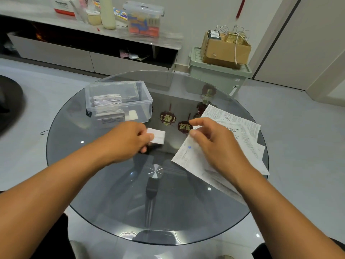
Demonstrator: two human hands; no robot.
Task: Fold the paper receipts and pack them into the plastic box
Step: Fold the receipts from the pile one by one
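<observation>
Red-white carton (64, 5) reads "Panasonic"; receipts' (240, 131) print illegible.

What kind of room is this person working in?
Most likely a living room at home. There is a round glass table on a pale tiled floor, a long low cabinet against the wall crowded with household bottles and boxes, and a cardboard box sitting on a green storage bin.

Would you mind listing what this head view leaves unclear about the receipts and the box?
- Left hand covers part of the folded receipt.
- Right hand hides its grip on the unfolded sheets.
- Receipt count in the plastic box: stacked, blurred by walls.
- Print: too small.
</observation>
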